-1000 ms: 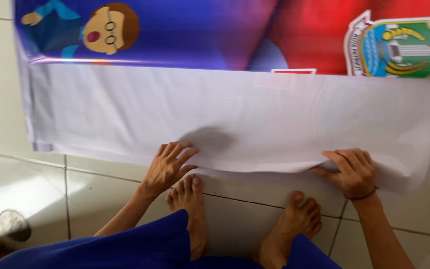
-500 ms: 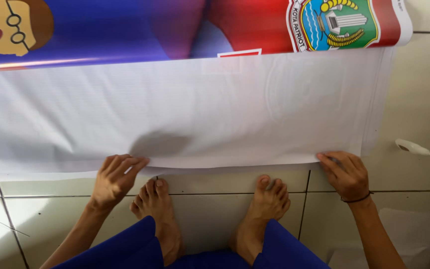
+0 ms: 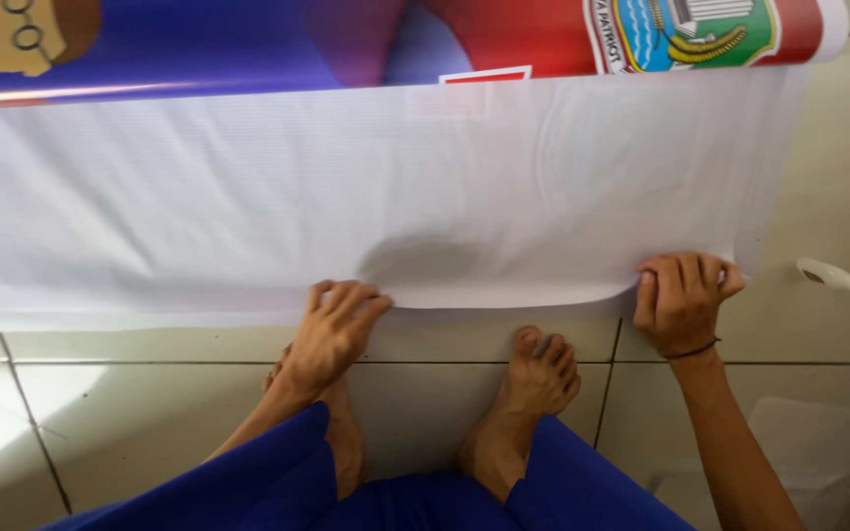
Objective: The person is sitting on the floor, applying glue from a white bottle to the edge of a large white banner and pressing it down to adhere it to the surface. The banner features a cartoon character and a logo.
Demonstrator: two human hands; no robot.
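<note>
A large banner [image 3: 346,197] lies on the tiled floor, its white back side up and a rolled part at the top showing blue and red print with an emblem. My left hand [image 3: 334,329] rests flat at the banner's near edge, fingers spread on the edge. My right hand [image 3: 683,298] curls around the banner's near right corner and lifts it a little off the floor. My two bare feet [image 3: 533,379] stand on the tiles just below the edge, between my hands, with blue trouser legs over them.
Pale floor tiles [image 3: 140,413] with grey grout lines surround the banner. A small white scrap [image 3: 833,276] lies on the floor at the right. Another white sheet [image 3: 819,452] shows at the lower right.
The view has shifted right along the banner. My right hand has closed over the banner's right corner and raised it slightly. My left hand stays at the near edge.
</note>
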